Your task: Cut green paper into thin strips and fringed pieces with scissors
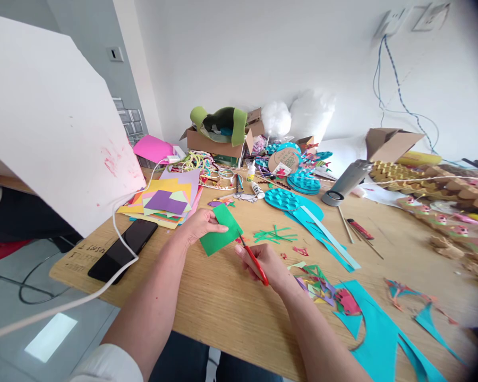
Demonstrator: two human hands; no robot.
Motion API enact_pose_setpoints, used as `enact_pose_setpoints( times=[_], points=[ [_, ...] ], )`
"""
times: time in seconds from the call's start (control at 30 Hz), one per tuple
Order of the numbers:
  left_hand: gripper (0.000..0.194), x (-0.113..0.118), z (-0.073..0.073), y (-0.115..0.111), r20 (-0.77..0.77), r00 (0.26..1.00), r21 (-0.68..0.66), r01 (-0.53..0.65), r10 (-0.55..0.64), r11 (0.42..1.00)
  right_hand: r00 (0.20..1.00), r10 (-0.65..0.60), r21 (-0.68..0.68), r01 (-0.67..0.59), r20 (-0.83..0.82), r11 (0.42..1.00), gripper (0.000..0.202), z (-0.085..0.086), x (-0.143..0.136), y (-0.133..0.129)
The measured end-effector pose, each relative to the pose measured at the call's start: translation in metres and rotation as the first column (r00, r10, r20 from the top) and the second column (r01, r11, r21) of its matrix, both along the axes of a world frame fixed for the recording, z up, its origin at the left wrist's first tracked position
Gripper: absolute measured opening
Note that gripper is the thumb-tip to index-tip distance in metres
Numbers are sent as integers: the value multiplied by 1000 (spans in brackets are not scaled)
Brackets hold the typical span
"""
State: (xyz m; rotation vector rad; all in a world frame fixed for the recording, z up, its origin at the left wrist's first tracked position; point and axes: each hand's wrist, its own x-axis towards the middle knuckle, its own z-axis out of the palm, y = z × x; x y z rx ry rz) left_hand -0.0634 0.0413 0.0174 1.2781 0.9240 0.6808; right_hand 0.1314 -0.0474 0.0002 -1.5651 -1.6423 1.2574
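Observation:
A green sheet of paper (219,240) is pinched in my left hand (203,224), with the thumb on top. Red-handled scissors (256,263) are held in my right hand (265,264), and their blades meet the right edge of the sheet. Thin green paper strips (276,234) lie on the table just beyond my right hand. Small coloured scraps (316,284) are piled to the right of my right wrist.
A black phone (123,249) with a white cable crossing it lies at the left. Stacked coloured papers (165,202) sit behind it. Blue sheet offcuts (376,323), a grey bottle (347,183) and egg trays (442,185) occupy the right. A cardboard box (213,143) stands at the back.

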Motion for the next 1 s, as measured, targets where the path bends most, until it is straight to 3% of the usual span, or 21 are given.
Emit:
enact_pose_setpoints(
  times=[0.77,1.0],
  points=[
    [41,-1,0,1,18,1000,-13,18,-17,1000,1000,-11,-22,12,16,1000,53,6,0,-1],
    [39,0,0,-1,-18,996,12,83,-82,997,999,4,-16,-3,39,1000,52,3,0,-1]
  ],
)
